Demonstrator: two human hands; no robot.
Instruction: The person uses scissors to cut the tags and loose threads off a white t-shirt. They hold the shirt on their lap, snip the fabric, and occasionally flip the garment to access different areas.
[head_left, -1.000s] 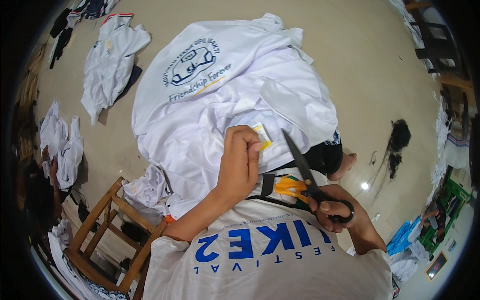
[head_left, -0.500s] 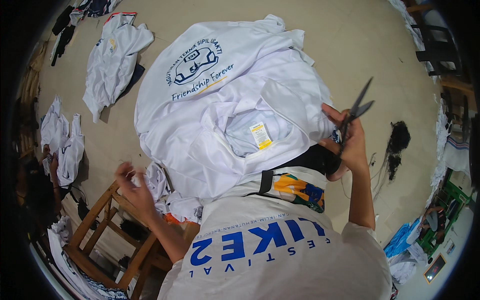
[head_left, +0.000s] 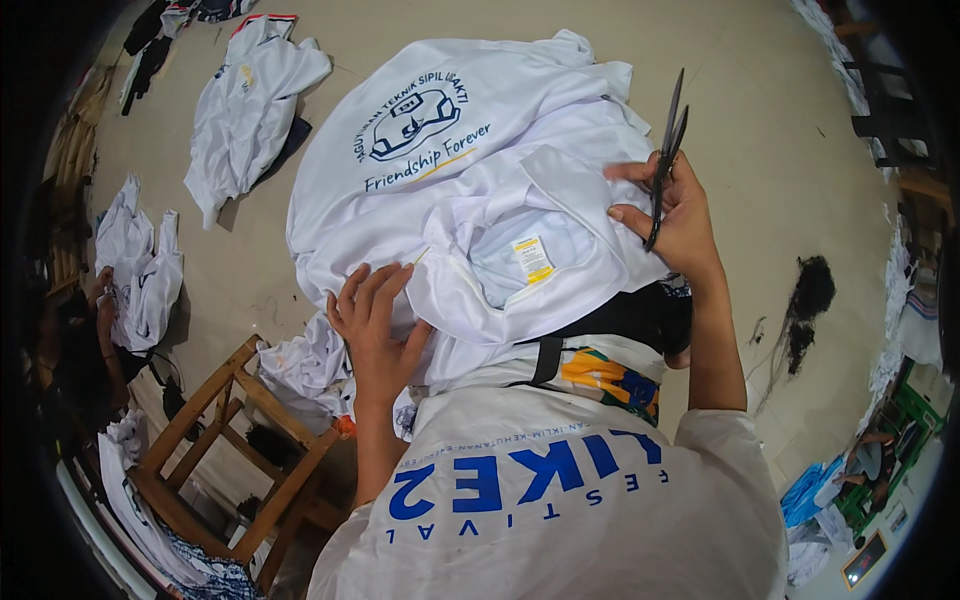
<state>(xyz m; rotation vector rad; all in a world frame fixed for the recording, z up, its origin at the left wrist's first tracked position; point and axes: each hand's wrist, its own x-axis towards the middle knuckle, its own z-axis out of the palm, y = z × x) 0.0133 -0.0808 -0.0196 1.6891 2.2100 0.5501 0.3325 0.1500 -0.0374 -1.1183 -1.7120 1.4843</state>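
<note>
Back came the left hand in the head view, from above the wooden chair to the white shirt's lower left edge, fingers spread over it! Right hand, by the shirt's right edge: fingers clamped on black scissors, thumb and forefinger apart. Bunched, the shirt lay before the person's waist.

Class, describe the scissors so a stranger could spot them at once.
Find the large white shirt filling the picture's upper middle. At its right edge, the right hand holds the scissors, their blades pointing toward the picture's top. Unlike the shirt beside them, they are dark, slim and pointed.
</note>
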